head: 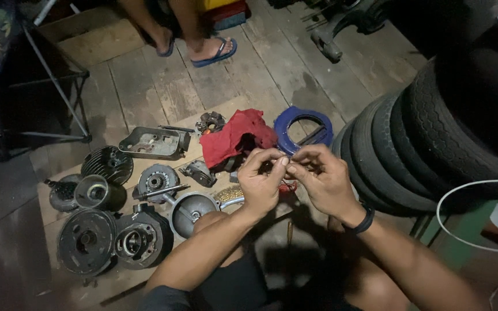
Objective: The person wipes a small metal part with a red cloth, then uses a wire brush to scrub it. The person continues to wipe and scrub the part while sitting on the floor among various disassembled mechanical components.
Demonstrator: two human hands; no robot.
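Observation:
My left hand [260,179] and my right hand [321,177] meet above the wooden floor, fingertips pinched together on a small part [287,162] that is mostly hidden between them. A bit of red [287,186] shows just under the hands. A red rag [234,137] lies right behind my left hand, and a blue ring-shaped cover [303,128] lies behind my right hand. A dark band [365,220] sits on my right wrist.
Grey engine parts lie on a board at the left: a finned cylinder [107,163], a flat cover [152,142], round housings [87,241] and a shaft piece [163,190]. Stacked tyres [427,150] stand at the right. Another person's feet in sandals [214,53] rest at the back.

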